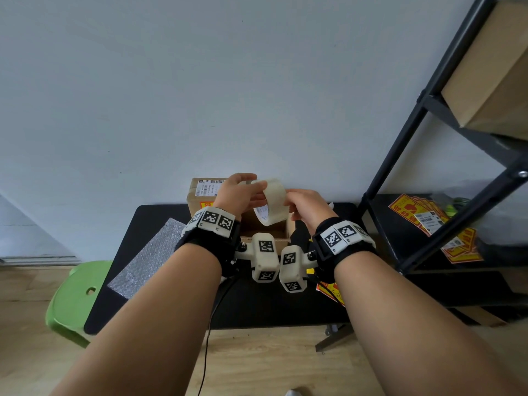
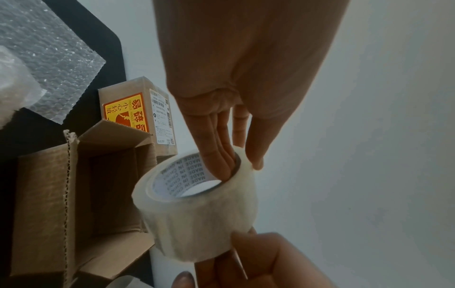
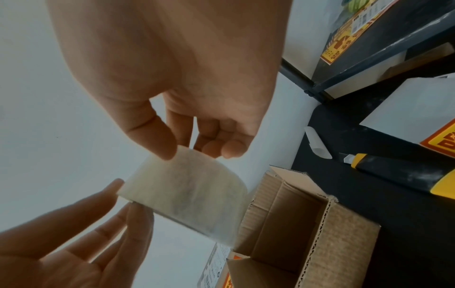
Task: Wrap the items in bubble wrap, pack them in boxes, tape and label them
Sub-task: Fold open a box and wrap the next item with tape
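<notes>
Both hands raised over the bench [image 1: 160, 281]. Left hand [image 1: 238, 192] grips the tape roll [image 1: 274, 201] — fingers inside the core, thumb on the outer face. Right hand [image 1: 307, 204] pinches the roll's outer surface, possibly at the tape end. Below them — open cardboard box [image 2: 81, 194]. Behind it, a sealed labelled box [image 2: 147, 115] at the wall.

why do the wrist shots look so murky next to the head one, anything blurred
Head view: bright, even light, wide-angle bending of the black metal shelf. Left wrist view: dim, backlit by the wall, left hand dark. Right wrist view: dim, the translucent packing tape roll smeared soft.
</notes>
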The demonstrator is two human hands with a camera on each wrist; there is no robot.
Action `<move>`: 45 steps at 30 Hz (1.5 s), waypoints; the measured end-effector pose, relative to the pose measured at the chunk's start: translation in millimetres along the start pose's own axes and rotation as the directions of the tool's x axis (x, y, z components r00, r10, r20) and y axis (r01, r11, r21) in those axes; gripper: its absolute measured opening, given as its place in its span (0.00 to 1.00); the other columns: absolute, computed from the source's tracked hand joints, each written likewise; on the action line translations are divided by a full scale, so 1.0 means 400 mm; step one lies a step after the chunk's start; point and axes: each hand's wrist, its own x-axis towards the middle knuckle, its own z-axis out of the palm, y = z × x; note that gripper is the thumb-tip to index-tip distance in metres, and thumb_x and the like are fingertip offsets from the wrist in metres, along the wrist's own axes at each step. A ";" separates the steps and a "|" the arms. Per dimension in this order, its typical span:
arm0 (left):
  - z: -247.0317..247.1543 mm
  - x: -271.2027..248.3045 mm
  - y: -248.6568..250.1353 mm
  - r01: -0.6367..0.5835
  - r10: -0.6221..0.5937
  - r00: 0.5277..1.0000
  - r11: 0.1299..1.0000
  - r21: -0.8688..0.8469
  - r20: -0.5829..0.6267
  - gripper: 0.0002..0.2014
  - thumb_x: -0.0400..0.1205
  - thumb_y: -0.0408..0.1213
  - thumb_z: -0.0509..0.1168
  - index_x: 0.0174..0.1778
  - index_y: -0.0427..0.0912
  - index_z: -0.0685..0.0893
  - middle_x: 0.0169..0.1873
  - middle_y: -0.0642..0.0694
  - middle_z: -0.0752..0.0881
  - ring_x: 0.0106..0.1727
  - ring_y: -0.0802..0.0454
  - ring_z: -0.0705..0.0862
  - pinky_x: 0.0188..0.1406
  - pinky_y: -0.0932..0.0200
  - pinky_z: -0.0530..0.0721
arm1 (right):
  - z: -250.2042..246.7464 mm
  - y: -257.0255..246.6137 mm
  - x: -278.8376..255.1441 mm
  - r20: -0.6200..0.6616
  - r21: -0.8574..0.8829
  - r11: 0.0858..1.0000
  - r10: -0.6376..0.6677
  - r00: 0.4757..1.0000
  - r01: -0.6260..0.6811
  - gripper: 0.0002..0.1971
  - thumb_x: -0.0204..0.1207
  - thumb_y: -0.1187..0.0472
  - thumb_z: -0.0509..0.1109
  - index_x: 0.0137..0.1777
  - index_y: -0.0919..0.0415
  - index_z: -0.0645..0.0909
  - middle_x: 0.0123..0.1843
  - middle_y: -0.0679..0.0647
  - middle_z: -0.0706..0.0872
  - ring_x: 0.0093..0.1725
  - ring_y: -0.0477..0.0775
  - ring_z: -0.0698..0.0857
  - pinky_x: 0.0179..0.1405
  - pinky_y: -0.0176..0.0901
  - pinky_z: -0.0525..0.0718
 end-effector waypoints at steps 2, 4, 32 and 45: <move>0.000 -0.004 0.001 -0.036 0.034 0.999 0.997 0.069 0.036 0.18 0.81 0.32 0.71 0.66 0.38 0.80 0.42 0.41 0.87 0.37 0.50 0.88 0.45 0.54 0.90 | 0.005 0.001 0.006 -0.012 0.029 1.000 -0.010 1.000 0.010 0.07 0.76 0.63 0.67 0.46 0.65 0.84 0.38 0.58 0.81 0.38 0.57 0.78 0.43 0.48 0.75; 0.003 -0.010 0.001 -0.062 0.052 0.995 0.991 0.116 0.086 0.19 0.79 0.31 0.72 0.67 0.40 0.80 0.41 0.42 0.87 0.37 0.50 0.88 0.51 0.48 0.90 | 0.008 0.006 0.018 -0.015 0.038 0.999 -0.038 0.999 0.038 0.09 0.77 0.57 0.69 0.44 0.63 0.85 0.41 0.59 0.82 0.40 0.57 0.79 0.43 0.49 0.76; -0.005 0.022 -0.005 0.038 -0.046 0.996 0.993 -0.109 -0.074 0.19 0.81 0.33 0.72 0.66 0.29 0.81 0.48 0.34 0.90 0.39 0.48 0.91 0.33 0.62 0.88 | 0.002 0.034 0.035 0.173 0.226 0.967 -0.158 0.972 0.117 0.15 0.84 0.62 0.66 0.67 0.64 0.83 0.55 0.54 0.90 0.52 0.49 0.87 0.45 0.36 0.82; -0.006 0.011 -0.002 -0.007 0.007 0.999 1.000 -0.003 -0.032 0.18 0.83 0.38 0.69 0.67 0.36 0.80 0.48 0.39 0.88 0.41 0.48 0.89 0.44 0.56 0.90 | 0.002 0.030 0.035 0.173 0.242 0.962 -0.173 0.970 0.128 0.18 0.79 0.75 0.65 0.67 0.65 0.83 0.56 0.56 0.90 0.58 0.54 0.87 0.53 0.42 0.84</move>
